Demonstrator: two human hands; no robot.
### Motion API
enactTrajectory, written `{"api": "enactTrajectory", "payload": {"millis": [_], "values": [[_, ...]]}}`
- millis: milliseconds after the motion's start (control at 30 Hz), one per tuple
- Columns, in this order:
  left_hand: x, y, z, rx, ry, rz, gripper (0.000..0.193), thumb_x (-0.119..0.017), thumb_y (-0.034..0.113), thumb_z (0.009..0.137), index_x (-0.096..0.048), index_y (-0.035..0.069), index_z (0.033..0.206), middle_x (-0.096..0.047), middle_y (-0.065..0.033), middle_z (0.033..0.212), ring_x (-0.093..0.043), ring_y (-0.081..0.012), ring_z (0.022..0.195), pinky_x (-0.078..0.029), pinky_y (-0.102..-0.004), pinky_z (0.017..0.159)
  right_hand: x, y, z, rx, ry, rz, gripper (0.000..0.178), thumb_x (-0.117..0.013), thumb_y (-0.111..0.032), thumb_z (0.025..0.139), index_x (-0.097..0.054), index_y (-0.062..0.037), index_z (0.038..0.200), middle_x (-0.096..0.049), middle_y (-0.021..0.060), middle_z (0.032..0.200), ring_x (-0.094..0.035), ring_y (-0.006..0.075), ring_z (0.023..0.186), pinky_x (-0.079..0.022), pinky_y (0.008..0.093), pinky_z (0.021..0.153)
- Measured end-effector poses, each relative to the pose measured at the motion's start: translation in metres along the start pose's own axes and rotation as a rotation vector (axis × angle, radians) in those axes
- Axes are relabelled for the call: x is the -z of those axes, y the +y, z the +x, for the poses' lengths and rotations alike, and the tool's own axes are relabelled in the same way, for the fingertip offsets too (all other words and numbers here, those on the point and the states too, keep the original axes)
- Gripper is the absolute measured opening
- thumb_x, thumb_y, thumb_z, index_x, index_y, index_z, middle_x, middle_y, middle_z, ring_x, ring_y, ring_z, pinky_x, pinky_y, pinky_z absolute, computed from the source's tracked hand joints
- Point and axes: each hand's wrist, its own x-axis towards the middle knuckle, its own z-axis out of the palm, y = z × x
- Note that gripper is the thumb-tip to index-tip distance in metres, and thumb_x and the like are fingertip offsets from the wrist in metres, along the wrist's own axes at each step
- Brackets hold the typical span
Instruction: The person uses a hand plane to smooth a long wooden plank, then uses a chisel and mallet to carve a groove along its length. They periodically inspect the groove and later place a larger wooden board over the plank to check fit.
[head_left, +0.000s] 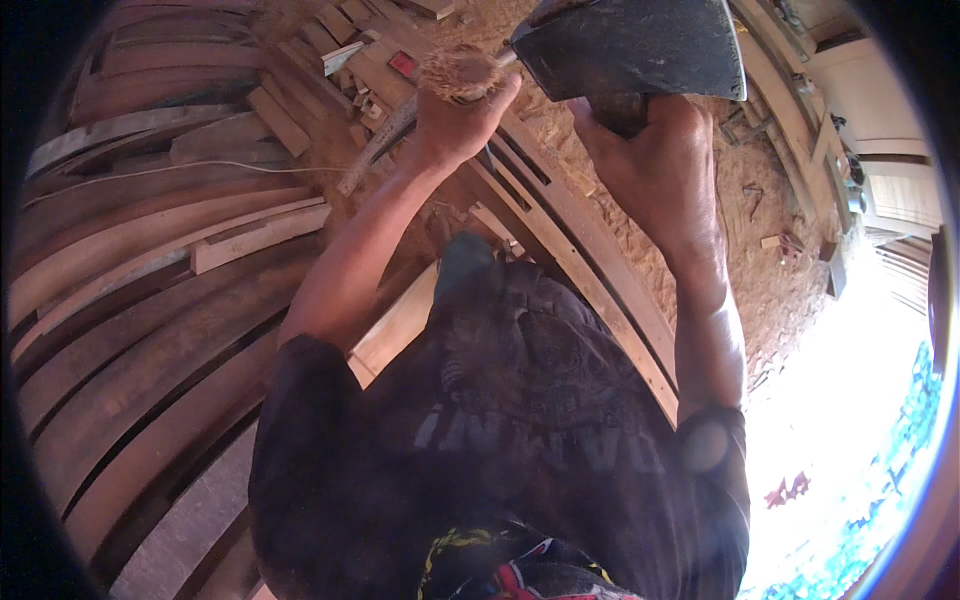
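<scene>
Dark blade (625, 55) faces its pale edge (740, 62) away from left fingers (501, 99).

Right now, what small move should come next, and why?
Perhaps tap the frayed, round-topped brown wooden handle in the left hand with the broad, dark metal tool: the right hand holds that tool beside it, and the handle looks splayed from striking.

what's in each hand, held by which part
Left hand: round brown wooden handle, gripped just below its frayed top. Right hand: dark broad-bladed metal tool, gripped by its dark handle.
</scene>
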Motion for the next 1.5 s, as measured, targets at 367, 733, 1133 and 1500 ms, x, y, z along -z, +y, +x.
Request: {"api": "enactTrajectory", "payload": {"millis": [367,733,1133,1500], "values": [[-0.001,0.002,-0.012,-0.462,0.029,0.451,0.014,-0.075,0.021,0.098,-0.076,0.008,0.104,-0.078,-0.0077,0.098,-0.073,-0.0325,0.091,-0.057,-0.0464,0.081,-0.03,-0.003,-0.007,0.174,-0.312,-0.355,0.017,-0.074,-0.017,0.086,-0.078,-0.001,0.088,-0.074,0.0263,0.084,-0.076,0.0463,0.08,-0.063,0.0543,0.073],[0.006,-0.013,-0.038,-0.354,0.037,0.237,0.022,-0.067,0.017,0.104,-0.077,0.006,0.12,-0.078,-0.0126,0.116,-0.072,-0.0349,0.111,-0.056,-0.042,0.094,-0.041,-0.015,-0.015,0.165,-0.456,-0.411,0.03,-0.077,-0.03,0.091,-0.079,-0.0008,0.098,-0.076,0.0256,0.096,-0.076,0.0438,0.082,-0.063,0.0528,0.074],[-0.007,-0.019,-0.033,0.05,-0.036,0.022,0.032,-0.075,0.033,0.102,-0.07,0.007,0.085,-0.066,-0.007,0.077,-0.066,-0.0268,0.076,-0.052,-0.043,0.071,0.009,-0.018,-0.008,0.1,-0.009,-0.049,0.022,-0.079,-0.015,0.084,-0.076,0.0064,0.089,-0.075,0.0276,0.086,-0.078,0.0439,0.084,-0.062,0.0496,0.074],[-0.011,0.005,-0.041,-0.396,-0.022,0.551,0.023,-0.072,0.023,0.101,-0.073,0.006,0.085,-0.07,-0.0112,0.081,-0.069,-0.0343,0.081,-0.054,-0.0494,0.076,0.005,-0.035,-0.014,0.15,0.124,0.204,0.024,-0.083,-0.016,0.084,-0.076,0.0065,0.09,-0.075,0.0248,0.081,-0.079,0.0406,0.081,-0.061,0.0478,0.072]]}}
